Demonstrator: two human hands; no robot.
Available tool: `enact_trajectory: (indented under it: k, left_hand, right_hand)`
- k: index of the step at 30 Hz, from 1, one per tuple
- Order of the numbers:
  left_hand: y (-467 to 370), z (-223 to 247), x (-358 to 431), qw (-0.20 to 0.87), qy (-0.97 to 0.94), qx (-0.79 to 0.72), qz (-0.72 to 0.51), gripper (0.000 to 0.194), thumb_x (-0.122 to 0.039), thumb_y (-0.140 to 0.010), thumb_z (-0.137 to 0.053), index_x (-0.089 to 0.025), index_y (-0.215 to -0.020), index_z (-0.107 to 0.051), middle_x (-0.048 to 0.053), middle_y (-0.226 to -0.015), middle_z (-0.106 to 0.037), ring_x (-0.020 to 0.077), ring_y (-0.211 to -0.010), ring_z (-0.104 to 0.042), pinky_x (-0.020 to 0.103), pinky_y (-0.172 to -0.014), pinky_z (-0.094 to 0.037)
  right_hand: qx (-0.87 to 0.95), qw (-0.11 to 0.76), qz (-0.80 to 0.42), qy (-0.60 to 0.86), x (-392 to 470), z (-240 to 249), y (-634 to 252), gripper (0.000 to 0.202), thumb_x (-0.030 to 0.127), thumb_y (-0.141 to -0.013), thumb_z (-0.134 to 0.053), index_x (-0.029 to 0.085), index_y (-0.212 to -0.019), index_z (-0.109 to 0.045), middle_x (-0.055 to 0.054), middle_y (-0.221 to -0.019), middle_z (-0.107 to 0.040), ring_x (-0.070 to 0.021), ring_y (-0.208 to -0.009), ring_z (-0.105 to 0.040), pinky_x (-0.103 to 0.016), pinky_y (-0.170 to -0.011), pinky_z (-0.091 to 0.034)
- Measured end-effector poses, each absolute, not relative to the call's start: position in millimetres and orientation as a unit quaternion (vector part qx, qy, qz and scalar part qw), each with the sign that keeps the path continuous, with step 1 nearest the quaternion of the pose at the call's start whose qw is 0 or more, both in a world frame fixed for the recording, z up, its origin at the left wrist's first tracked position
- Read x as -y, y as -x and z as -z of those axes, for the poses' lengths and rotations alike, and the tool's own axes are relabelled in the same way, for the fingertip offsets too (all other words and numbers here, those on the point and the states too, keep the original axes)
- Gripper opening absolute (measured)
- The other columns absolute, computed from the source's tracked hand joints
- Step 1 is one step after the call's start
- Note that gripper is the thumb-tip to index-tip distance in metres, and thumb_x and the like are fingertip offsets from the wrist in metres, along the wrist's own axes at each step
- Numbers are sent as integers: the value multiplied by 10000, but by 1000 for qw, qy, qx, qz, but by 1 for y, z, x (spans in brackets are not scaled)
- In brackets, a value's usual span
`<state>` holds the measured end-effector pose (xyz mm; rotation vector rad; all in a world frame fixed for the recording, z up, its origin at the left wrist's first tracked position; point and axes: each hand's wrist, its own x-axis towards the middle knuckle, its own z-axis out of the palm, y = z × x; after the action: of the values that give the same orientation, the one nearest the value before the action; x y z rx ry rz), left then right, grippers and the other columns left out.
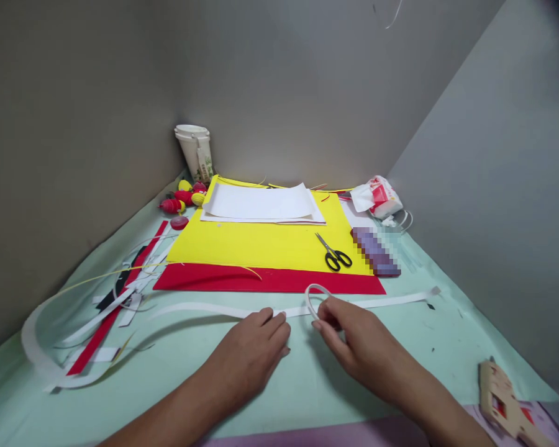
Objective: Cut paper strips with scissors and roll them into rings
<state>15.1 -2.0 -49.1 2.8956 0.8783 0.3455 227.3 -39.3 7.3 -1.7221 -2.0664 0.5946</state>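
Observation:
A long white strip [395, 300] runs from side to side across the pale green cloth. My left hand [256, 341] rests over it with curled fingers at its middle, gripping it near the fingertips. Between the thumb and fingers of my right hand [347, 332] is a white loop [311, 298], standing upright above the strip. Whether the loop and the strip are one piece is hidden by my fingers. Toward the left, the strip's end rises and fades from view near a curved pale strip [30, 341].
Beyond my hands lie red sheets [205, 280], a yellow sheet [261, 242], white paper [261, 202] and black-handled scissors [334, 256]. Red strips [116, 310] and scraps are at left. A glue gun [505, 397] sits at right. A paper cup [195, 152] and tissue pack [382, 195] stand near the walls.

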Motion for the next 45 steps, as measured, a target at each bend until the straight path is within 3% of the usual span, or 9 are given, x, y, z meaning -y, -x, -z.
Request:
enact_trajectory:
  k: [7,16,22,24,27,32,39,45]
  left_hand:
    - [-14,49,-1,87,-939,-291,-158,149,-202,-930,-458,-194,-1027,-570,66,-1061,-646,216,-963,-534,363,-853,-455]
    - [-17,45,0,124,-930,-307,-161,152,-197,-932,-425,-180,-993,-563,64,-1016,-641,219,-922,-514,372,-816,-449]
    - [-13,45,0,145,-898,-304,-283,197,-172,-917,-442,-170,-1078,-555,87,-1050,-640,215,-981,-526,375,-887,-420]
    - [-12,41,2,199,-872,-318,-315,154,-191,-920,-438,-178,-994,-573,68,-945,-639,198,-898,-536,349,-829,-423]
    - [-12,32,5,360,-808,-358,-299,189,-297,-939,-430,-191,-866,-568,21,-805,-585,158,-760,-520,289,-706,-416]
    - [-15,26,10,585,-672,-382,-245,286,-460,-908,-469,-187,-854,-535,-37,-708,-456,116,-667,-428,236,-616,-360]
    - [-16,29,11,649,-626,-367,-230,295,-460,-865,-541,-179,-788,-495,-49,-683,-403,112,-651,-351,234,-582,-294]
    - [-13,24,7,655,-607,-377,-247,294,-453,-863,-541,-183,-759,-487,-58,-653,-390,108,-623,-347,236,-581,-294]
  right_hand:
    - [723,163,-317,592,41,-25,-232,182,281,-904,-480,213,-735,-485,21,-656,-577,-122,-573,-475,-232,-502,-323]
    - [720,130,-341,590,48,-23,-223,153,286,-884,-514,214,-753,-543,23,-670,-605,-114,-574,-467,-225,-516,-322]
    - [695,157,-387,585,47,-30,-225,186,320,-894,-520,205,-755,-564,34,-641,-567,-104,-576,-454,-216,-511,-320]
    - [682,159,-412,583,45,-29,-224,194,338,-899,-517,207,-766,-571,42,-618,-542,-100,-561,-436,-215,-500,-311]
    - [668,168,-437,578,44,-28,-223,209,372,-903,-514,211,-789,-581,44,-616,-527,-101,-562,-427,-214,-500,-311]
    - [670,170,-443,571,46,-25,-218,206,363,-903,-516,199,-800,-587,51,-614,-509,-92,-561,-405,-208,-500,-302]
    - [702,167,-398,567,46,-24,-211,138,285,-886,-533,199,-794,-591,58,-648,-535,-81,-588,-423,-195,-529,-302]
    - [685,190,-397,581,48,-21,-214,137,330,-856,-592,247,-965,-593,74,-607,-496,-87,-548,-390,-197,-512,-292]
